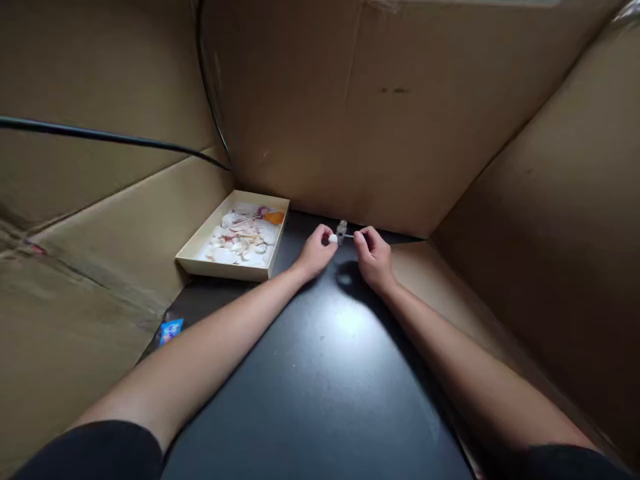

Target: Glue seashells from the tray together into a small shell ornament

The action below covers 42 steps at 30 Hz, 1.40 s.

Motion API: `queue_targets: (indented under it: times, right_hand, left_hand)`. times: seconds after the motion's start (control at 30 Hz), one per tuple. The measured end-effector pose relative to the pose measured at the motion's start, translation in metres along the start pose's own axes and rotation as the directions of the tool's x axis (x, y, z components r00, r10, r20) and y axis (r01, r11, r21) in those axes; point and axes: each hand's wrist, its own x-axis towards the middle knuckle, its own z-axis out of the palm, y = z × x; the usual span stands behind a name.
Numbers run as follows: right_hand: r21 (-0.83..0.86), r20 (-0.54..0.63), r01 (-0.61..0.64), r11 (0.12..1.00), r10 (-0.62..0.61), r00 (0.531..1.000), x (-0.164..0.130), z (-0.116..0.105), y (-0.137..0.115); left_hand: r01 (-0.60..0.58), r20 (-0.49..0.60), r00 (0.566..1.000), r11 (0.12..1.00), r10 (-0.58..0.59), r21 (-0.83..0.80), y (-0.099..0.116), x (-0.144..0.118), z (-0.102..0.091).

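Note:
Near the far end of the dark table, my left hand (316, 252) is closed, pinching a small white rounded piece (333, 238) between thumb and fingers. My right hand (374, 256) faces it from the right, fingers closed around a thin pale stick (349, 235) that points left; the rest of the stick is hidden in the hand. Between the two hands stands a small clear bottle (342, 230), close to the stick's tip. Whether the tip touches the bottle or the white piece, I cannot tell.
A shallow cream box (223, 270) of shells and other small pale pieces sits at the back left, with an orange item (274, 218) inside. A blue packet (171, 330) lies by the left edge. Cardboard walls (400, 127) enclose the dark table (310, 393); a black cable (125, 140) crosses the left wall.

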Motion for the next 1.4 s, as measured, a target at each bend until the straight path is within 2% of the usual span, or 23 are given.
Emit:
queue_targets:
  times: [0.17,0.33,0.47,0.6,0.73,0.87,1.0,1.13,1.3,1.4]
  right_hand:
    - [-0.017,0.078,0.044,0.999,-0.043,0.996,-0.0028,0.0022,-0.0025]
    - [-0.011,0.031,0.033,0.999,-0.033,0.999,-0.0024,0.0015,-0.0028]
    - [-0.026,0.068,0.055,0.998,-0.053,0.996,-0.0026,0.0018,-0.0031]
    - [-0.013,0.040,0.049,0.999,-0.048,0.998,-0.0025,0.0021,-0.0035]
    - [-0.030,0.076,0.057,0.998,-0.055,0.996,-0.0027,0.0024,-0.0033]
    - [-0.020,0.044,0.039,0.999,-0.038,0.998,-0.0030,0.0025,-0.0026]
    - [-0.039,0.086,0.065,0.997,-0.061,0.994,-0.0033,0.0027,-0.0029]
    - [-0.032,0.046,0.044,0.999,-0.042,0.998,-0.0032,0.0024,-0.0031]
    - [-0.053,0.089,0.067,0.996,-0.062,0.994,-0.0034,0.0022,-0.0032]
    - [-0.055,0.048,0.046,0.997,-0.044,0.998,-0.0029,0.0020,-0.0034]
  left_hand:
    - [0.002,0.012,1.000,1.000,-0.001,-0.023,-0.0004,-0.0003,-0.0006]
    - [0.000,0.020,1.000,0.998,0.001,-0.059,0.0015,0.0005,-0.0006]
    - [0.026,0.030,0.999,0.997,-0.024,-0.070,0.0019,-0.0001,-0.0010]
    - [0.006,0.040,0.999,0.997,-0.003,-0.072,0.0010,-0.0005,-0.0006]
    - [0.005,0.040,0.999,0.998,-0.002,-0.070,0.0006,-0.0002,0.0001]
    - [0.008,0.046,0.999,0.998,-0.005,-0.069,0.0008,-0.0003,0.0001]
    - [0.005,0.050,0.999,0.997,-0.001,-0.074,0.0006,-0.0006,-0.0002]
    - [0.002,0.050,0.999,0.997,0.002,-0.081,0.0007,-0.0008,0.0003]
    - [0.000,0.046,0.999,0.998,0.002,-0.058,0.0017,-0.0006,0.0002]
    - [-0.002,0.047,0.999,0.998,0.005,-0.067,0.0013,-0.0007,0.0000]
